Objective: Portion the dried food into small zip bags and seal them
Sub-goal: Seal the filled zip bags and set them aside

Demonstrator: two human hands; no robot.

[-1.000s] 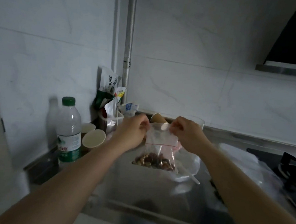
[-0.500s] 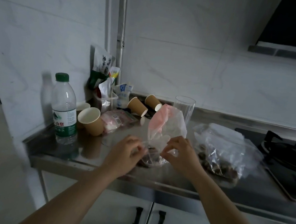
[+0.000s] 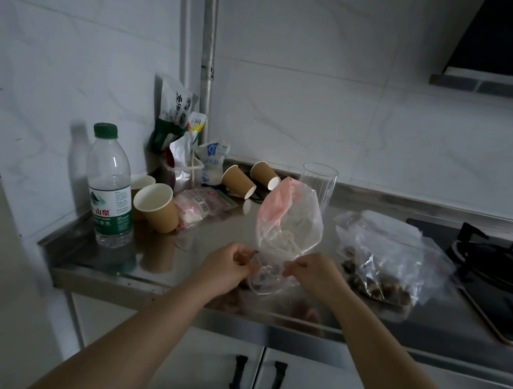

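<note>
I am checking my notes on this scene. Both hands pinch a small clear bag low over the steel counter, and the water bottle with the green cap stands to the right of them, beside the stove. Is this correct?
Not quite. The head view shows the water bottle at the left end of the steel counter, far from the stove. The rest holds: left hand and right hand pinch the small clear bag low over the counter.

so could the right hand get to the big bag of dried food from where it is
Probably yes: the big bag of dried food lies just beside the right hand with nothing between, though that hand's grip is on the small zip bag.
</note>
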